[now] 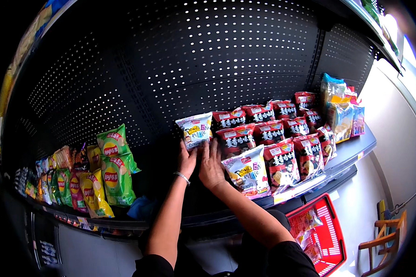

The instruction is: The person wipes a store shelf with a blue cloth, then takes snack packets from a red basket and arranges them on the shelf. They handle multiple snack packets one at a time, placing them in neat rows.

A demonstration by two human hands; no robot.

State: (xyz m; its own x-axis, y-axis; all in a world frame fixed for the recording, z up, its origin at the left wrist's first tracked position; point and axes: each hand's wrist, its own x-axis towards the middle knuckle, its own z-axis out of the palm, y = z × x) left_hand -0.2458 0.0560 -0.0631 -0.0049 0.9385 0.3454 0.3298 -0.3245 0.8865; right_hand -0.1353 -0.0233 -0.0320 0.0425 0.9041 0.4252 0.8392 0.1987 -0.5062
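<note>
A white snack bag (195, 130) with colourful print stands upright at the back of the black shelf (166, 204). My left hand (187, 160), with a bracelet at the wrist, is at the bag's lower left edge. On the other side, the fingers of my right hand (210, 165) lie along its lower right edge, so the bag sits between both hands. The fingertips are partly hidden against it. Just right of my right hand are rows of red-and-black snack bags (235, 138). A second white bag (248, 172) of the same design stands at the front of the nearest row.
Green Lay's bags (117, 180), a yellow bag (96, 194) and several other snacks line the left side. Blue and yellow packs (340, 117) stand at the right end. Below are a red shopping basket (337, 230) holding packets and a wooden chair (381, 240). A perforated panel (228, 86) backs the shelf.
</note>
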